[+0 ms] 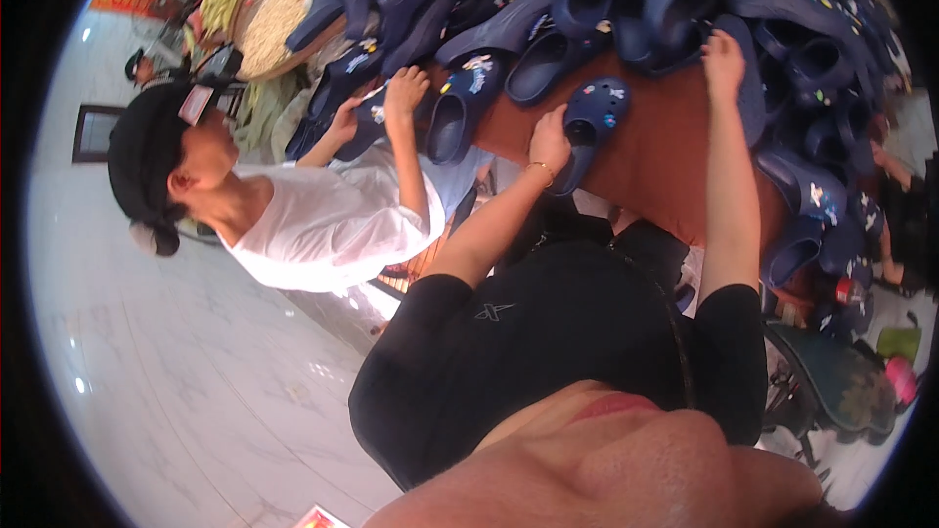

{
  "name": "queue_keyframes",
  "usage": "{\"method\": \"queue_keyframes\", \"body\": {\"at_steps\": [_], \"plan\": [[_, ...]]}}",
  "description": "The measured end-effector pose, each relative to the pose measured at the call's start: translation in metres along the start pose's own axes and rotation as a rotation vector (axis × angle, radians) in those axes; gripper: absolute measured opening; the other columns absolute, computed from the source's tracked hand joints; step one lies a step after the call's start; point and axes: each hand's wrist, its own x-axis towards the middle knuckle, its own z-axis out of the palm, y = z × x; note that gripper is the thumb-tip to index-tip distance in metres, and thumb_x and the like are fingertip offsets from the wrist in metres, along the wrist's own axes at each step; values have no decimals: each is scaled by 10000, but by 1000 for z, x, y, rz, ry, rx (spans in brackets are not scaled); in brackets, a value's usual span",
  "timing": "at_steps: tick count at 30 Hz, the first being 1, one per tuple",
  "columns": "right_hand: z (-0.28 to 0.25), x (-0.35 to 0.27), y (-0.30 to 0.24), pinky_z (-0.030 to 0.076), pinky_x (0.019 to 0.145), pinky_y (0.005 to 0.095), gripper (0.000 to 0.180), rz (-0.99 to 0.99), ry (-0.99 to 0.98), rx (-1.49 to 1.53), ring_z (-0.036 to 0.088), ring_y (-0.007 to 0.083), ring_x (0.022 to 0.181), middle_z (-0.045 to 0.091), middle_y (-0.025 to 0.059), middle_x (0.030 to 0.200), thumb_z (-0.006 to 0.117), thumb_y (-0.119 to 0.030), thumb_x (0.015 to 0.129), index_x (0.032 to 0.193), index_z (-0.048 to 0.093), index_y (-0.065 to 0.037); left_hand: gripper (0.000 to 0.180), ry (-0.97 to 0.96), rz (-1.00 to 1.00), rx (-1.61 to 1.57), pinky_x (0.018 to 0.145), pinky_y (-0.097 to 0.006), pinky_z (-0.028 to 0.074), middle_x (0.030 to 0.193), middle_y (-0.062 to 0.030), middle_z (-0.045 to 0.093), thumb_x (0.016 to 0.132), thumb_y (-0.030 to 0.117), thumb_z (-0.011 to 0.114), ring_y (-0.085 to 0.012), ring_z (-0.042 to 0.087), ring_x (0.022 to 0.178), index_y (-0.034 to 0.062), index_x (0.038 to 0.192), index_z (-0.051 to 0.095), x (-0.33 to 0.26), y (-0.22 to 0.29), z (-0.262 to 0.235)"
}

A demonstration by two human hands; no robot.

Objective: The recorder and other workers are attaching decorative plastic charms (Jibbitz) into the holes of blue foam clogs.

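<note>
My left hand (550, 144) grips a navy clog (599, 106) by its heel end; small coloured charms dot its holed toe. Farther right, my right hand (722, 66) is reached out to the pile, its bent fingers against the edge of another navy clog (750, 83), whose long side faces me. Beside my left hand stands a navy clog with charms (460, 117). Both clogs at my hands are over the front part of a reddish-brown table (655, 156).
Navy clogs (675, 0) heap along the far and right sides of the table. At my left, a person in a white shirt (333, 225) and black cap works on a clog with both hands. A round tray of pale pieces (284, 20) lies behind; a stool (841, 381) stands lower right.
</note>
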Motion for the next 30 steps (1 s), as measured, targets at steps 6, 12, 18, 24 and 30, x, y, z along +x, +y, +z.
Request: {"method": "queue_keyframes", "body": {"at_steps": [6, 12, 18, 24, 30], "plan": [[49, -56, 59, 486, 671, 323, 697, 176, -234, -404, 616, 244, 804, 614, 186, 949, 663, -483, 681, 1099, 527, 58, 499, -58, 1, 37, 859, -414, 408, 1074, -173, 509, 710, -46, 467, -354, 486, 995, 52, 1198, 431, 2, 19, 3], [93, -76, -2, 478, 536, 335, 591, 686, -431, 46, 553, 216, 663, 540, 103, 892, 693, -481, 677, 992, 519, -14, 443, 50, 32, 20, 890, -411, 386, 1073, -187, 516, 698, -41, 458, -360, 483, 1004, 14, 1138, 454, -12, 7, -10], [107, -66, 15, 501, 473, 292, 357, 805, -206, 390, 572, 235, 610, 543, 133, 798, 618, -231, 748, 989, 482, -6, 517, -62, -69, 29, 873, -411, 400, 1053, -172, 508, 683, -55, 468, -352, 478, 1006, 46, 1188, 428, -18, 10, -4], [100, -62, -25, 519, 506, 284, 247, 954, -250, 1005, 577, 229, 630, 558, 127, 828, 535, -176, 778, 966, 481, -25, 513, -3, -23, 45, 872, -406, 404, 1050, -175, 504, 683, -49, 471, -350, 479, 1005, 45, 1185, 427, -15, 7, -5], [80, -67, -68, 508, 599, 314, 305, 743, -400, 938, 577, 246, 695, 552, 157, 896, 552, -183, 781, 1014, 465, -7, 448, 20, -1, 50, 870, -418, 396, 1049, -189, 524, 705, -49, 465, -355, 485, 998, 21, 1147, 454, -5, 6, -5]]}}
